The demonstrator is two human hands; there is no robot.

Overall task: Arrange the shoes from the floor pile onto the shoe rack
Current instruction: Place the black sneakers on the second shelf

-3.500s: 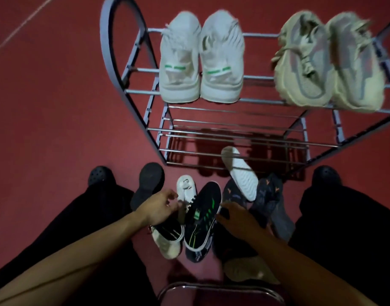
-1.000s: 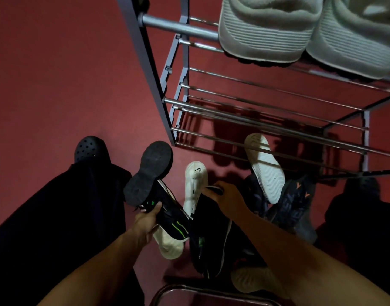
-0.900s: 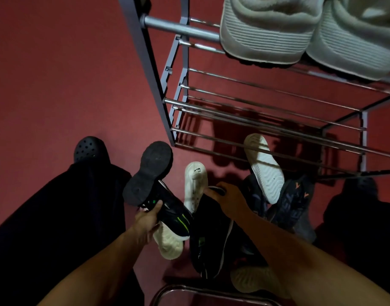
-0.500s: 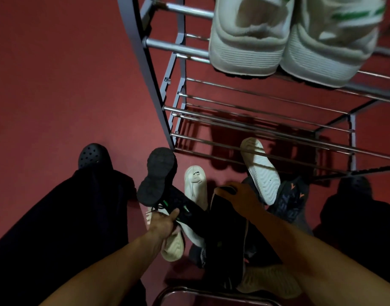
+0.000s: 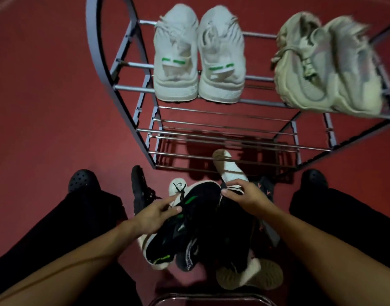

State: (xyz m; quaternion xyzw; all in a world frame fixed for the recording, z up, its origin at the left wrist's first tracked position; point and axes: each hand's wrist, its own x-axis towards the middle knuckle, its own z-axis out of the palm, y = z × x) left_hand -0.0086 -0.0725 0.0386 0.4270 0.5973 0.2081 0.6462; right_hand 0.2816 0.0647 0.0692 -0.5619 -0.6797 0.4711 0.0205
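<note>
A grey metal shoe rack (image 5: 211,132) stands ahead on the red floor. Its top shelf carries a white pair with green marks (image 5: 198,56) on the left and a beige pair (image 5: 326,65) on the right; the lower shelves are bare. The floor pile lies between my legs. My left hand (image 5: 155,214) grips a black sneaker with green accents (image 5: 185,226), held toe forward above the pile. My right hand (image 5: 244,195) grips the toe end of a second black sneaker (image 5: 231,235) beside it. Under them lie a white shoe (image 5: 228,167) sole up, dark shoes and a tan-soled shoe (image 5: 251,276).
A black shoe (image 5: 140,188) lies on its side left of the pile. My feet in black clogs (image 5: 83,180) flank the pile, with dark trouser legs on both sides. A curved metal bar (image 5: 209,300) crosses the bottom edge. Red floor spreads to the left.
My view has tilted up, showing the whole top shelf. My left hand has turned the green-accented black sneaker upright and lifted it toward the centre. My right hand stays on the second black sneaker.
</note>
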